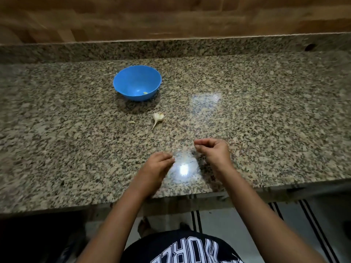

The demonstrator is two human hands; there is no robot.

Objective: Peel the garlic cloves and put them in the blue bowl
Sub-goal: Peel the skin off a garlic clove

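Observation:
The blue bowl [121, 80] stands on the granite counter, at the back left of centre, with one small pale peeled clove [145, 93] inside. In front of it lies a garlic bulb remnant [158, 117] with its stem pointing toward me. A small loose clove or bit of skin [131, 122] rests just to its left. My left hand [157, 165] and my right hand [213, 151] hover near the counter's front edge, a little apart. Both have their fingers curled in with the tips pinched. The blur hides whether anything small sits between the fingertips.
The granite counter [266, 120] runs the full width, with a low granite upstand and a wooden wall behind it. A bright light glare [183, 169] sits between my hands. Below the front edge are a tiled floor and a striped mat [311, 221].

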